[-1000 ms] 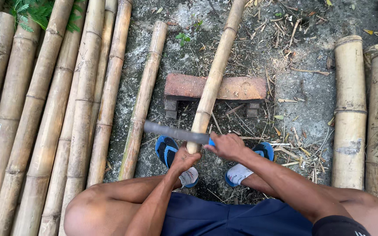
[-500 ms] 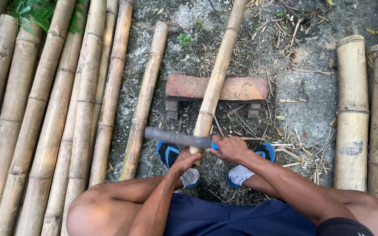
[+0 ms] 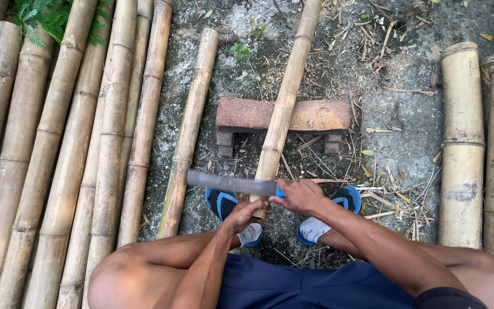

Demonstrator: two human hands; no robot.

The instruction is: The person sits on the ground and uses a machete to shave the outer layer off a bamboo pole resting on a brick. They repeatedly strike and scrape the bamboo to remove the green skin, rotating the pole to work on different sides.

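Note:
A long bamboo pole [image 3: 286,97] lies over a low reddish wooden block [image 3: 241,114] and runs toward me. My left hand [image 3: 243,214] grips the pole's near end. My right hand [image 3: 299,195] holds the handle of a grey machete [image 3: 230,183], whose blade lies crosswise on the pole's near end and points left. I am squatting, with both feet in blue sandals [image 3: 222,203] just behind the pole's end.
Several bamboo poles [image 3: 75,154] lie side by side on the left, one thinner pole [image 3: 190,131] apart from them. Two thick bamboo sections [image 3: 462,143] lie at the right. The concrete ground [image 3: 395,86] is strewn with bamboo slivers and dry leaves. Green fern leaves [image 3: 41,23] are at top left.
The machete blade and both hands have shifted slightly down toward me along the pole's end; the pole stays on the block.

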